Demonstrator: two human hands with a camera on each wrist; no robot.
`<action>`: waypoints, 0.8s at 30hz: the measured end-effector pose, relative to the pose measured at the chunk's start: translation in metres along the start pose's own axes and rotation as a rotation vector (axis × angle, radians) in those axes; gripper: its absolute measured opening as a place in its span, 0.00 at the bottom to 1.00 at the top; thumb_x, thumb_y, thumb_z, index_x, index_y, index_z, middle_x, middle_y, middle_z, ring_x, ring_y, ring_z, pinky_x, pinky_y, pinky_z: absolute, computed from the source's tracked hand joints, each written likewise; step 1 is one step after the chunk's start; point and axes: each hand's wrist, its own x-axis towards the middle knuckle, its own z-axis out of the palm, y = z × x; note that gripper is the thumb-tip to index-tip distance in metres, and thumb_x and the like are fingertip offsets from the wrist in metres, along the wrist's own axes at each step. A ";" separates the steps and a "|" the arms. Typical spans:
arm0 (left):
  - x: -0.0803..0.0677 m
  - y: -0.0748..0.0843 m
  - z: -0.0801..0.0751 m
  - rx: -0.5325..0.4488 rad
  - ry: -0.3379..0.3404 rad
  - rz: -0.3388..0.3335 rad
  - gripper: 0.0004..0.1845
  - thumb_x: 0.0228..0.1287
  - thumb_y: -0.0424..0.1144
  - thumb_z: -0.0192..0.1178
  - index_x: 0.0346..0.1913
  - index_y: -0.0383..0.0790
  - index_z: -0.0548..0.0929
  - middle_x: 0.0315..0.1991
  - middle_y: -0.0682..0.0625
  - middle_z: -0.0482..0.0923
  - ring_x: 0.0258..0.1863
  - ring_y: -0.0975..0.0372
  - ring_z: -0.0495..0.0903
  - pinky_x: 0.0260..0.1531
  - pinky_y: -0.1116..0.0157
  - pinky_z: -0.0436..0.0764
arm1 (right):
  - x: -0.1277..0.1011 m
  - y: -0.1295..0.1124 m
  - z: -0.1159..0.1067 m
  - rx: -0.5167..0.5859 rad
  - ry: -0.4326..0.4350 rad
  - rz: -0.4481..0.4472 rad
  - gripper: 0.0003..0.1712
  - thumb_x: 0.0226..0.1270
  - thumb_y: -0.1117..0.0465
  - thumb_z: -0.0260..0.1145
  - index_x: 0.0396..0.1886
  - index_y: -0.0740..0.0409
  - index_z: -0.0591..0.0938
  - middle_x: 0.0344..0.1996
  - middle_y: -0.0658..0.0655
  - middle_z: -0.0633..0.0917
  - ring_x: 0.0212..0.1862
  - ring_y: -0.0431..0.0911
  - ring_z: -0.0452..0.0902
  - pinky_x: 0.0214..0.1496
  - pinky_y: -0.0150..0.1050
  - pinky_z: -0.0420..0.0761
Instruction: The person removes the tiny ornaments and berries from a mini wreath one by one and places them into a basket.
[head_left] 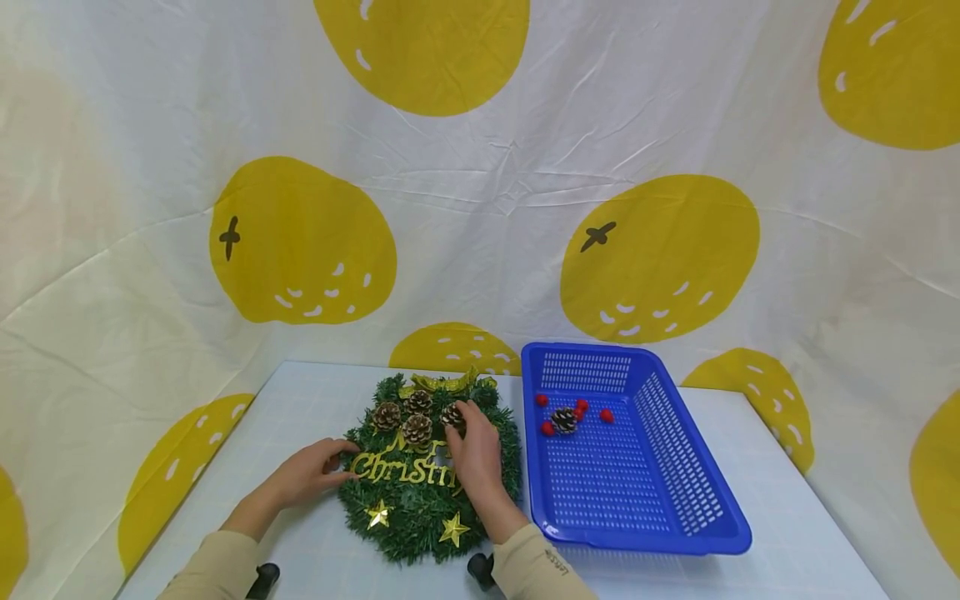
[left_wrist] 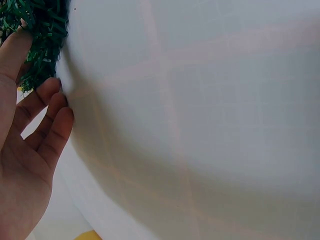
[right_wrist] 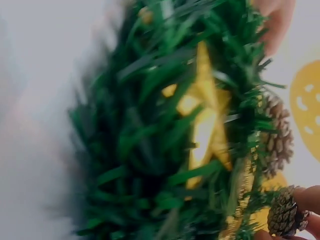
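A green tinsel wreath [head_left: 420, 517] lies on the table, with gold "Merry Christmas" lettering [head_left: 397, 471], gold stars [head_left: 453, 529] and a gold ribbon [head_left: 450, 384] at its top. Several pine cones [head_left: 417, 429] sit on its upper part. My right hand [head_left: 477, 454] pinches another pine cone [right_wrist: 283, 212] between thumb and fingers at the wreath's upper right. On the opposite side my left hand [head_left: 306, 473] holds the wreath's left edge, its thumb on the greenery and its other fingers by the outer rim.
A blue plastic basket [head_left: 645, 542] stands right of the wreath; in it are a pine cone [head_left: 564, 421] and several red balls [head_left: 607, 415]. Black rounded objects [head_left: 481, 570] show near each sleeve. A white cloth with yellow fruit prints [head_left: 480, 250] hangs behind the table.
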 end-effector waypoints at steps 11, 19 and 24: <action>0.000 0.000 0.000 0.006 0.001 0.011 0.24 0.63 0.52 0.65 0.56 0.40 0.79 0.31 0.58 0.69 0.26 0.71 0.65 0.27 0.68 0.67 | 0.007 -0.020 -0.012 0.124 -0.030 0.095 0.26 0.67 0.59 0.68 0.64 0.56 0.77 0.60 0.59 0.79 0.53 0.54 0.80 0.49 0.52 0.80; -0.001 0.000 0.000 0.002 0.003 0.010 0.23 0.63 0.51 0.65 0.56 0.40 0.80 0.31 0.58 0.70 0.26 0.71 0.65 0.27 0.68 0.67 | 0.015 -0.031 -0.024 0.123 -0.024 0.135 0.27 0.65 0.56 0.70 0.64 0.52 0.77 0.61 0.58 0.78 0.60 0.56 0.75 0.56 0.56 0.75; 0.000 -0.001 0.001 0.005 -0.002 0.002 0.24 0.63 0.51 0.65 0.56 0.41 0.80 0.31 0.58 0.70 0.26 0.71 0.65 0.27 0.67 0.68 | 0.023 -0.039 -0.035 0.128 -0.003 0.112 0.27 0.67 0.53 0.69 0.64 0.52 0.77 0.61 0.57 0.78 0.59 0.55 0.76 0.54 0.55 0.76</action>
